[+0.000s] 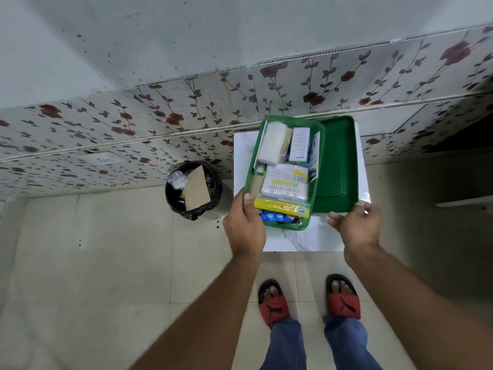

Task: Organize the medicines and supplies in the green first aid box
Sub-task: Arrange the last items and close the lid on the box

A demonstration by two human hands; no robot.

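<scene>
The green first aid box [318, 156] is tilted up over a small white marble-top table [301, 240]. It is packed with a white gauze roll [272, 141], a white medicine carton [300, 144], a pack of cotton swabs [284, 182], a yellow packet [281, 206] and blue pill strips [277, 216]. My left hand [245, 225] grips the box's near left rim, thumb on the edge. The green lid [337, 166] lies to the right, partly under the box. My right hand [357, 225] holds the lid's near right corner.
A black bin [193, 189] lined with a bag, holding cardboard and crumpled paper, stands on the tiled floor left of the table. A floral-tiled wall runs behind. My feet in red-and-black slippers [273, 303] stand just in front of the table.
</scene>
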